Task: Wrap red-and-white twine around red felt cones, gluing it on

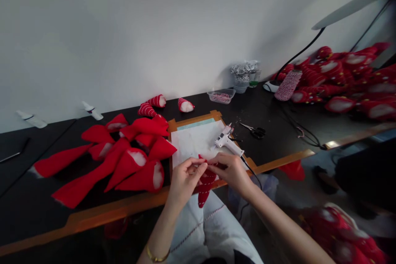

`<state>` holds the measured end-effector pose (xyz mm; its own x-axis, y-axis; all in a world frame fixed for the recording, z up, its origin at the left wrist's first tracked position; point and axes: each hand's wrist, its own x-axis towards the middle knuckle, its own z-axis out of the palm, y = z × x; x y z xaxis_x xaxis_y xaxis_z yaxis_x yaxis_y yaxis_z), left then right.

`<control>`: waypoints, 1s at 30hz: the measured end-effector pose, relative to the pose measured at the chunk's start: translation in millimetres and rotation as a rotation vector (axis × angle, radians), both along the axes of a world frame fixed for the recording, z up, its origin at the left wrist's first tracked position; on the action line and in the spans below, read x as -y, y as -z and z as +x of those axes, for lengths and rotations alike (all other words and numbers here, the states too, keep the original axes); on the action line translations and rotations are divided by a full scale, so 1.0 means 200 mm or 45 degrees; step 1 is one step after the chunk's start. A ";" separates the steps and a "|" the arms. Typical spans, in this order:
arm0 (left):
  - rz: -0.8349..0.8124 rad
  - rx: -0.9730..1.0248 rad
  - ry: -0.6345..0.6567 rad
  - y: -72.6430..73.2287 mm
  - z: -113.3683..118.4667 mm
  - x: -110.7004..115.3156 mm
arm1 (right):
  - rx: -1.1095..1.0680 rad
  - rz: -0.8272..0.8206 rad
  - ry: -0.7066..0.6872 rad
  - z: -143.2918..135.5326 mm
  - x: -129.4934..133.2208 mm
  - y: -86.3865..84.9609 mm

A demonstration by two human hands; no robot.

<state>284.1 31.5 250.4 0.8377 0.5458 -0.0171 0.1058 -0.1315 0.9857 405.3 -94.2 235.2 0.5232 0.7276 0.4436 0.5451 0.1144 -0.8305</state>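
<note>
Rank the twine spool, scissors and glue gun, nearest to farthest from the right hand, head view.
1. Glue gun, just beyond the right hand.
2. Scissors, farther right on the black table.
3. Twine spool, beside the lamp base.

Dim, diffuse light casts soft shadows on the smooth pale-grey wall (148,41) above the right back edge of the black tabletop (278,142), a bright glint marks the brown tape (123,208) along its right front edge, and blur softens the leftmost white plastic bottle (33,120).
</note>
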 end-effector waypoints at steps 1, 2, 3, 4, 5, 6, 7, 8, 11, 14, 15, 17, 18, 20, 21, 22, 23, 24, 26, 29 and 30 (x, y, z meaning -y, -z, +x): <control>-0.030 0.006 -0.023 0.01 0.01 -0.01 | 0.042 0.013 -0.006 -0.01 0.00 0.00; -0.054 0.011 -0.045 0.03 0.01 -0.01 | 0.071 0.027 -0.009 -0.01 0.01 -0.01; -0.079 0.016 -0.065 0.04 0.02 -0.01 | 0.088 0.036 -0.010 -0.02 0.01 -0.01; -0.107 0.024 -0.082 0.05 0.03 -0.01 | 0.096 0.039 -0.014 -0.02 0.01 -0.01; -0.132 0.033 -0.100 0.06 0.03 -0.01 | 0.095 0.032 -0.030 -0.02 0.02 -0.02; -0.146 0.042 -0.118 0.06 0.03 -0.01 | 0.082 0.015 -0.054 -0.02 0.02 -0.02; -0.150 0.055 -0.137 0.07 0.03 0.00 | 0.059 -0.005 -0.078 -0.02 0.02 -0.02; -0.151 0.069 -0.156 0.07 0.03 0.01 | 0.026 -0.018 -0.087 -0.02 0.03 -0.02; -0.175 0.102 -0.171 0.08 0.03 0.03 | -0.088 0.001 0.001 -0.03 0.03 0.01; -0.196 0.119 -0.169 0.09 0.04 0.05 | -0.231 0.020 0.102 -0.04 0.02 0.05; -0.202 0.123 -0.174 0.09 0.04 0.05 | -0.293 0.012 0.104 -0.04 0.01 0.07; -0.224 0.139 -0.189 0.11 0.04 0.06 | -0.403 0.002 0.092 -0.05 0.00 0.08; -0.236 0.152 -0.198 0.11 0.04 0.06 | -0.438 0.004 0.081 -0.05 0.00 0.08; -0.249 0.180 -0.221 0.13 0.04 0.06 | -0.493 0.013 0.054 -0.05 -0.01 0.07; -0.247 0.194 -0.231 0.13 0.04 0.06 | -0.521 0.013 0.034 -0.06 -0.01 0.06; -0.244 0.201 -0.236 0.13 0.04 0.06 | -0.552 0.008 0.015 -0.06 -0.01 0.05; -0.243 0.203 -0.234 0.13 0.03 0.07 | -0.584 -0.003 -0.001 -0.06 0.00 0.04; -0.244 0.203 -0.225 0.12 0.03 0.07 | -0.606 -0.013 -0.007 -0.06 0.00 0.03; -0.257 0.190 -0.192 0.10 0.02 0.07 | -0.601 -0.023 0.015 -0.06 0.00 0.03; -0.245 0.157 -0.169 0.08 0.01 0.06 | -0.482 -0.018 0.074 -0.04 -0.01 0.06; -0.232 0.149 -0.172 0.08 0.01 0.06 | -0.426 -0.019 0.086 -0.04 -0.02 0.06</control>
<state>286.4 19.2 235.1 0.7593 0.6499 -0.0329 -0.0055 0.0570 0.9984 398.2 -90.8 222.6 0.6850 0.6916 0.2290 0.2482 0.0740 -0.9659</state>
